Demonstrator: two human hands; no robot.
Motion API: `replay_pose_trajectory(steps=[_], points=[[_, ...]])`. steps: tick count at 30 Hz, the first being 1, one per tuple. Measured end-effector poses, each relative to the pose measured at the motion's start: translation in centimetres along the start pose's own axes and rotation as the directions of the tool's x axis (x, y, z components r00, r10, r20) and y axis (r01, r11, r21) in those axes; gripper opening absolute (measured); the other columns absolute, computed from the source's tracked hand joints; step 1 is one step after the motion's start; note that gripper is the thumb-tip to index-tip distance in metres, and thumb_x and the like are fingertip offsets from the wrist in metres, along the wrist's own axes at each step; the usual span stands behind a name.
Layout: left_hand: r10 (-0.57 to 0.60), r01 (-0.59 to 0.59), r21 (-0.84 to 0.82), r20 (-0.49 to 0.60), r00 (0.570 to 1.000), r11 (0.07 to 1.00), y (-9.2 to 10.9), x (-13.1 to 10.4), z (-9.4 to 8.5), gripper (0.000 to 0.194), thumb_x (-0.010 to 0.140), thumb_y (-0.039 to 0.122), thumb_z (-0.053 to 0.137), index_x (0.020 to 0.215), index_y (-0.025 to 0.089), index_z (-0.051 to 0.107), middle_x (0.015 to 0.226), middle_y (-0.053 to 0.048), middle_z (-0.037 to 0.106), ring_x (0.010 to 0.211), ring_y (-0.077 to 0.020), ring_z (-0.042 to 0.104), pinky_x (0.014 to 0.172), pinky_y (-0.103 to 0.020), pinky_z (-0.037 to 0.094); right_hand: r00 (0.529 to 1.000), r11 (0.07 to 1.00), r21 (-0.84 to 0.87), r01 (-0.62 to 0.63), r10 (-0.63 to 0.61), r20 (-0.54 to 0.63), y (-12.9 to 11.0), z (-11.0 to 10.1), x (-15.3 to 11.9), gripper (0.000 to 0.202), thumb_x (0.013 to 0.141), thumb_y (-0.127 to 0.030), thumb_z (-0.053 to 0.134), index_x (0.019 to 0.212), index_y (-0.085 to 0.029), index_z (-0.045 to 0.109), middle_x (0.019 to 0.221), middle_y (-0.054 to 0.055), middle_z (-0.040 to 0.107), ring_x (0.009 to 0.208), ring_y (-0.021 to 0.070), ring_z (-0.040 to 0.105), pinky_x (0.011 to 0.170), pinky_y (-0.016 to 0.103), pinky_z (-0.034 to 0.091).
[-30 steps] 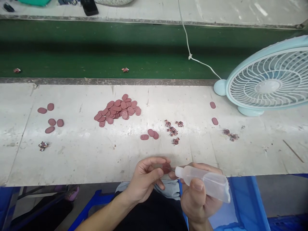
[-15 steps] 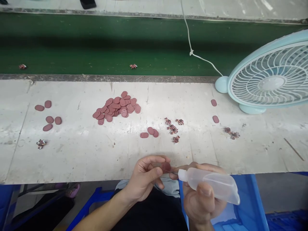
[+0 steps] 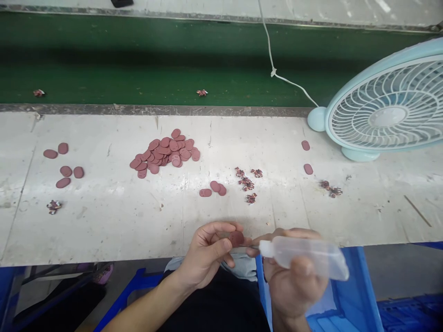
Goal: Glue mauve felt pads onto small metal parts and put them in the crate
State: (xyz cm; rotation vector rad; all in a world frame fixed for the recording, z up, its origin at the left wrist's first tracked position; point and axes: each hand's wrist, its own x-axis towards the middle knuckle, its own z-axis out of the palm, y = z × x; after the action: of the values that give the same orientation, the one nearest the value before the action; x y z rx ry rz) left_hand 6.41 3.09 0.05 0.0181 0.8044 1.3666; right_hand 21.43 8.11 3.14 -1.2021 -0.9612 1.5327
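White counter (image 3: 114, 221) carries pile of maroon discs (image 3: 165, 153) far left of centre. Right hand (image 3: 294, 281), grip closed round clear squeeze bottle (image 3: 306, 252), contents indiscernible, nozzle just beside single maroon disc (image 3: 236, 238) pinched in left hand (image 3: 207, 253) at near edge.

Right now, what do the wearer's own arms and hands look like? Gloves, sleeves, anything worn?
Both are bare. The left hand has no glove, ring or watch that shows, and its forearm is uncovered down to the frame edge, with no sleeve in view. The right hand is also ungloved, with short plain nails; only its wrist shows, without a band or cuff. No markings or tape on either.
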Motion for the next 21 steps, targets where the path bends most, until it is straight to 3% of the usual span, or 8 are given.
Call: replay_pose_trajectory(steps=[4, 8, 10, 14, 16, 18, 19, 21], points=[[0.007, -0.004, -0.036, 0.081, 0.997, 0.999, 0.4, -0.1, -0.5, 0.016, 0.084, 0.02, 0.079, 0.099, 0.025, 0.079, 0.123, -0.006, 0.075, 0.104, -0.0266, 0.076, 0.052, -0.012, 0.056, 0.965, 0.701, 0.673, -0.237, 0.252, 0.077, -1.2, -2.7, 5.2, 0.03, 0.084, -0.044, 0.065, 0.108, -0.025, 0.061, 0.066, -0.001, 0.058, 0.054, 0.0154, 0.062, 0.041, 0.024, 0.055], [0.008, -0.001, -0.065, 0.099, 0.995, 0.998, 0.9, 0.0, -0.7, 0.015, 0.084, 0.021, 0.079, 0.099, 0.025, 0.079, 0.12, -0.007, 0.077, 0.107, -0.0258, 0.076, 0.057, -0.013, 0.058, 0.868, -0.392, 0.92, -0.015, 0.452, 0.207, 0.4, -6.1, 10.5, 0.047, 0.086, -0.018, 0.067, 0.13, -0.027, 0.055, 0.071, -0.003, 0.056, 0.054, 0.0102, 0.056, 0.031, 0.009, 0.046], [0.006, 0.0, -0.08, 0.073, 0.997, 0.997, 1.1, 0.0, -0.8, 0.015, 0.083, 0.022, 0.081, 0.097, 0.025, 0.079, 0.115, -0.006, 0.079, 0.105, -0.0254, 0.076, 0.06, -0.014, 0.059, 0.869, -0.578, 0.811, 0.084, 0.441, 0.225, 1.2, -6.8, 11.3, 0.049, 0.085, -0.006, 0.066, 0.128, -0.027, 0.057, 0.069, -0.005, 0.057, 0.054, 0.0078, 0.056, 0.035, 0.004, 0.047], [0.013, -0.015, -0.075, -0.024, 1.0, 0.997, 1.4, 0.0, -1.7, 0.016, 0.081, 0.023, 0.083, 0.096, 0.023, 0.079, 0.111, -0.006, 0.08, 0.097, -0.0236, 0.078, 0.062, -0.016, 0.06, 0.925, -0.404, 0.871, -0.279, 0.131, 0.357, 0.7, -6.3, 9.8, 0.036, 0.076, -0.003, 0.075, 0.104, -0.024, 0.065, 0.061, -0.007, 0.054, 0.047, 0.006, 0.056, 0.037, 0.006, 0.05], [0.026, -0.032, -0.068, -0.082, 0.996, 0.997, 1.6, -0.1, -2.3, 0.017, 0.081, 0.022, 0.083, 0.097, 0.023, 0.079, 0.111, -0.006, 0.08, 0.093, -0.0217, 0.078, 0.061, -0.016, 0.059, 0.911, 0.152, 0.902, -0.405, -0.016, 0.412, -0.4, -4.6, 9.4, 0.018, 0.081, -0.019, 0.077, 0.087, -0.024, 0.061, 0.053, -0.01, 0.045, 0.037, 0.0042, 0.047, 0.029, 0.008, 0.043], [0.04, -0.048, -0.057, -0.134, 0.99, 0.997, 1.9, -0.2, -2.8, 0.02, 0.08, 0.022, 0.084, 0.099, 0.022, 0.078, 0.112, -0.008, 0.08, 0.091, -0.0212, 0.078, 0.06, -0.017, 0.058, 0.921, 0.873, 0.47, -0.131, -0.068, 0.383, -1.5, -1.5, 10.6, 0.022, 0.091, -0.04, 0.066, 0.078, -0.024, 0.056, 0.051, -0.011, 0.039, 0.033, 0.0044, 0.039, 0.026, 0.012, 0.036], [0.048, -0.057, -0.05, -0.159, 0.986, 0.997, 2.1, -0.2, -2.9, 0.021, 0.079, 0.022, 0.084, 0.1, 0.021, 0.078, 0.112, -0.009, 0.079, 0.092, -0.0215, 0.078, 0.06, -0.017, 0.057, 0.933, 0.994, 0.043, 0.098, -0.107, 0.342, -1.9, 0.5, 11.8, 0.029, 0.096, -0.047, 0.056, 0.078, -0.024, 0.056, 0.052, -0.01, 0.04, 0.034, 0.0057, 0.039, 0.028, 0.015, 0.037], [0.07, -0.079, -0.038, -0.204, 0.976, 0.996, 2.6, -0.3, -2.9, 0.023, 0.079, 0.023, 0.085, 0.1, 0.019, 0.078, 0.114, -0.011, 0.079, 0.093, -0.0227, 0.078, 0.058, -0.017, 0.056, 0.923, 0.9, -0.334, 0.281, -0.158, 0.352, -2.5, 5.2, 15.6, 0.021, 0.096, -0.043, 0.058, 0.089, -0.023, 0.064, 0.061, -0.005, 0.054, 0.049, 0.0125, 0.056, 0.045, 0.025, 0.051]])
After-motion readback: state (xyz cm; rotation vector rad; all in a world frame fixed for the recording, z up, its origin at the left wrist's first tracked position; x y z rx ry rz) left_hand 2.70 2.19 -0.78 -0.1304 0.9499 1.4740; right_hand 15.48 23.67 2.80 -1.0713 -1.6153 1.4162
